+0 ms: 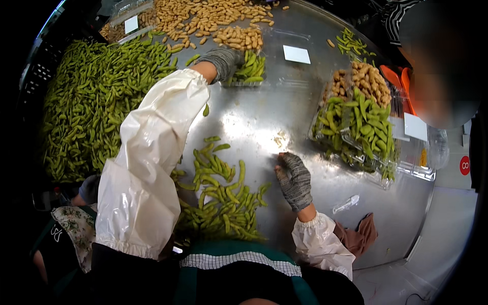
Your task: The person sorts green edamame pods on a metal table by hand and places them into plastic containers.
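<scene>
My left hand (222,63), in a grey knit glove, reaches to the far side of the steel table and touches the left side of a clear plastic box. Peanuts (240,38) fill the far part of that box and green soybean pods (251,66) the near part. Its fingertips are hidden, so its grip cannot be told. My right hand (295,183), gloved alike with bare fingertips, hovers at or just above the tabletop (251,103). Its fingers are bent and a little apart, with nothing visible between them. Loose pods (225,198) lie to its left.
A big heap of soybean pods (99,103) covers the left side; peanuts (202,15) spread at the back. Filled boxes (368,126) stack at right beside orange-handled tools (406,85). A brown cloth (362,234) lies near right. Other people stand at left and far right.
</scene>
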Available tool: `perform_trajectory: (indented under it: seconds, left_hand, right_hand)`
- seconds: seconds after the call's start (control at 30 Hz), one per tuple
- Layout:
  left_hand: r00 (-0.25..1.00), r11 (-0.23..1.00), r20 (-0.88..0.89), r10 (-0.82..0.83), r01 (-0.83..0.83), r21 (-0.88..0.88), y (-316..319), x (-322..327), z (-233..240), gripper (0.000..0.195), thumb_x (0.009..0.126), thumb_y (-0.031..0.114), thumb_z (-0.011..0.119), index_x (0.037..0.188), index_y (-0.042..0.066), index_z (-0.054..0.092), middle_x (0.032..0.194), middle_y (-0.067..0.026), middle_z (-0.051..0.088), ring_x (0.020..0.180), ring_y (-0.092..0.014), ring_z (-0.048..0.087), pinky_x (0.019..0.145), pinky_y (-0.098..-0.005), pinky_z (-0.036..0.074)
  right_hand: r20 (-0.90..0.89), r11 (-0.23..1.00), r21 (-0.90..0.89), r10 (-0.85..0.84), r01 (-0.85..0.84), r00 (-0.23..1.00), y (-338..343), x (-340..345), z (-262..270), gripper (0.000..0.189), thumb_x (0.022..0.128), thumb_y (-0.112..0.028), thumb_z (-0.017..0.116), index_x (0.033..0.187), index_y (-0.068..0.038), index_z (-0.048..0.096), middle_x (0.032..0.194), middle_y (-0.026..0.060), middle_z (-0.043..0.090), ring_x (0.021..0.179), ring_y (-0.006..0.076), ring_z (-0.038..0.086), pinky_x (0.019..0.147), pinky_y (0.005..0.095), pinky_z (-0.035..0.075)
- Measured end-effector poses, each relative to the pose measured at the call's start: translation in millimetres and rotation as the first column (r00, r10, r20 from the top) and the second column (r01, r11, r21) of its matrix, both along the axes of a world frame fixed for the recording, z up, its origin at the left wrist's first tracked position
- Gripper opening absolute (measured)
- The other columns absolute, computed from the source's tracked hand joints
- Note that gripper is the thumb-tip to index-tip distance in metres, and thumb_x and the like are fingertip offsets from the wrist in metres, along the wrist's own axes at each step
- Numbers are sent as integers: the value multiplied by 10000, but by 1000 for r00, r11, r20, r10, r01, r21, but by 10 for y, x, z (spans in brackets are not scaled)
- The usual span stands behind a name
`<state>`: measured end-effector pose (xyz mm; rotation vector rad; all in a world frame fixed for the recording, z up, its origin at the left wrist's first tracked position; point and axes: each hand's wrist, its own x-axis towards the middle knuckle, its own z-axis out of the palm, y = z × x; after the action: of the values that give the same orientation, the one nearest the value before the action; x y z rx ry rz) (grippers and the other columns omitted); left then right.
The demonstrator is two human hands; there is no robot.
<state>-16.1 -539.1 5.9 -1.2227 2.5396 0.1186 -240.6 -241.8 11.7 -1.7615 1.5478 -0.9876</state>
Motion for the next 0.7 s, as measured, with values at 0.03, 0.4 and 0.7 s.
perform_trajectory:
  seconds: [0.03, 0.4, 0.7]
  left_hand:
    - [997, 998, 75, -16, 11, 61, -128, 134, -264, 414, 740, 270, 530, 1108, 86, 481, 1112, -175, 494, 983, -281, 512, 797, -371, 444]
    - [984, 992, -177, -8, -15, -127, -96, -246, -554, 365, 655, 115, 578, 1016, 60, 569, 970, -154, 584, 904, -306, 559, 789, -368, 436]
    - [919, 986, -361, 159, -168, 6, 93, -6, -208, 353, 733, 204, 543, 1071, 103, 545, 1024, -124, 569, 927, -272, 552, 813, -333, 422]
  right_hand:
    - [15, 999, 37, 18, -19, 1000, 105, 18, 4, 223, 707, -53, 610, 922, -3, 575, 930, 151, 562, 850, 281, 561, 756, 322, 453]
    - [11, 998, 59, 29, -30, 1000, 727, -222, 62, 242, 706, -72, 610, 935, -8, 563, 927, 160, 564, 858, 296, 556, 753, 332, 451]
    - [-36, 996, 84, 0, 3, 999, 802, -361, 62, 249, 708, -85, 610, 939, -6, 560, 936, 168, 560, 864, 302, 552, 760, 337, 445]
